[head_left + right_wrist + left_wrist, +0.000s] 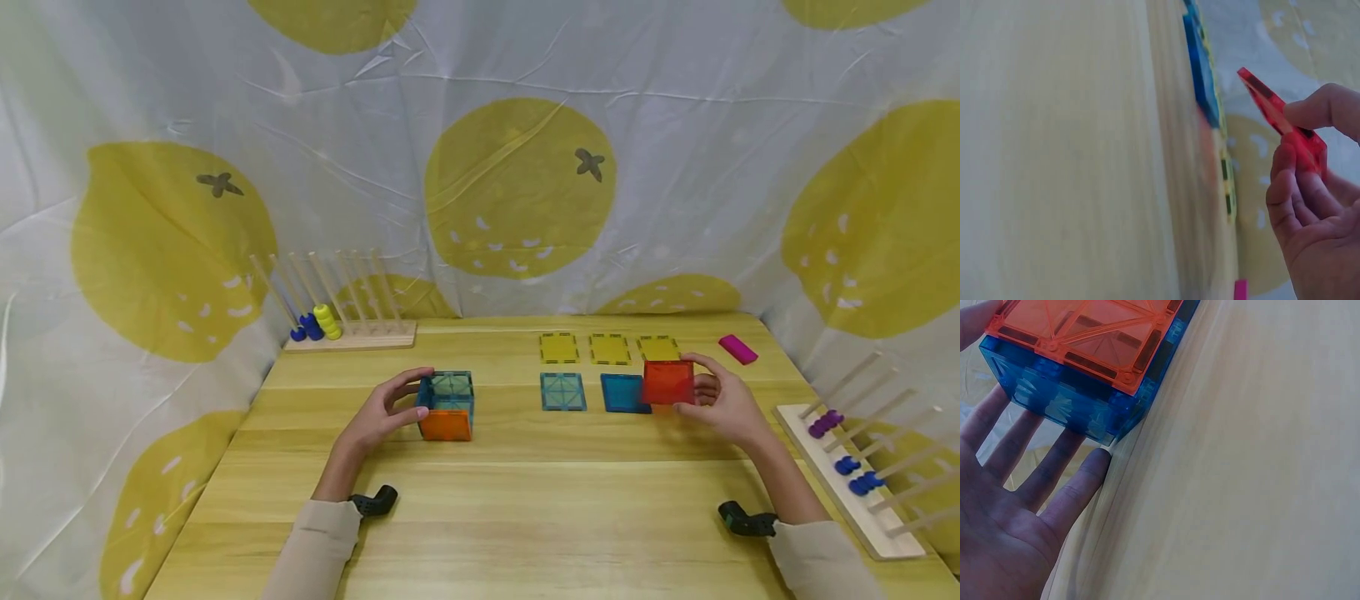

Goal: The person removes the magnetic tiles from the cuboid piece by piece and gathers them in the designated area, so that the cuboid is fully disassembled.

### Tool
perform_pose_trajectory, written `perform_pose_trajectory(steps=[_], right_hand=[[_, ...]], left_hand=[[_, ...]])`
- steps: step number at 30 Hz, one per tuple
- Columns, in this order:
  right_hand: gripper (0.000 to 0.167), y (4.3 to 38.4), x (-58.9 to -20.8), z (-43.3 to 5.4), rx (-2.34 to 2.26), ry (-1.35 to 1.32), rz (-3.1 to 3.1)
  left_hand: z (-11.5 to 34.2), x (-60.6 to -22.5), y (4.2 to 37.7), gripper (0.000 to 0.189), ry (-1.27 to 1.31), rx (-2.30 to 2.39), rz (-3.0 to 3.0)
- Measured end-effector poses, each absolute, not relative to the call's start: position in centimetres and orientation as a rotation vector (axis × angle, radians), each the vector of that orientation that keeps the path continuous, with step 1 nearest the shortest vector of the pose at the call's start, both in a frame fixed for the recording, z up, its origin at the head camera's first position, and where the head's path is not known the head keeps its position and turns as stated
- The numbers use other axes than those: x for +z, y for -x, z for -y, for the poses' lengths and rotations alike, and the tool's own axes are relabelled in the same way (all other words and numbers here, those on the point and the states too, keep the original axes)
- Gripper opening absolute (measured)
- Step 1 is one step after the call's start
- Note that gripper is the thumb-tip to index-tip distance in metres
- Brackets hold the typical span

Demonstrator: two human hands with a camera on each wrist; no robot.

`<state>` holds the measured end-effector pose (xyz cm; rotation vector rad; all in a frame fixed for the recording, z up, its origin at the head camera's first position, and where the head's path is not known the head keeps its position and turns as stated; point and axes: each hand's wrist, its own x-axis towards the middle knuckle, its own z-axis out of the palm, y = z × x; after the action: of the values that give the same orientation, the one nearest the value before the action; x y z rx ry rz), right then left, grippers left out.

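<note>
On the left of the table stands an open-topped box of translucent magnetic tiles (pixel 446 426), orange at the front with blue sides. My left hand (pixel 386 414) grips its left side, thumb at the front corner and index finger at the back one. In the left wrist view the other fingers (pixel 1063 456) spread along the blue wall. My right hand (pixel 726 407) pinches a red square magnetic tile (pixel 667 383) between thumb and fingers. The right wrist view shows that red tile (pixel 1282 119) tilted and raised off the table. It partly covers a blue tile (pixel 624 394) in the head view.
A light blue tile (pixel 562 392) lies left of the blue one. Behind is a row of yellow tiles (pixel 609 349). A magenta piece (pixel 738 349) lies at the back right. Wooden peg racks with beads stand at the back left (pixel 390 336) and right edge (pixel 892 533).
</note>
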<state>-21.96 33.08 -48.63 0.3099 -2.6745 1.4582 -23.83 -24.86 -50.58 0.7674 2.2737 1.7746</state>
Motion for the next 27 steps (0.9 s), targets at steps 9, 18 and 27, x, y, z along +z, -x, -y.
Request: perform_pose_trajectory(steps=[9, 18, 27], right_hand=[[0.083, 22.4, -49.3, -35.7, 1.429, -0.195, 2.824], [0.068, 22.9, -49.7, -36.1, 1.446, -0.081, 2.873], [0.070, 23.5, -49.7, -36.0, 1.155, 0.029, 3.033]], left_hand=[[24.9, -50.6, 23.8, 0.061, -0.757, 1.777, -2.282], [24.9, -50.9, 23.9, 0.061, -0.787, 1.784, -2.271], [24.9, -50.6, 23.8, 0.061, -0.782, 1.761, -2.296]])
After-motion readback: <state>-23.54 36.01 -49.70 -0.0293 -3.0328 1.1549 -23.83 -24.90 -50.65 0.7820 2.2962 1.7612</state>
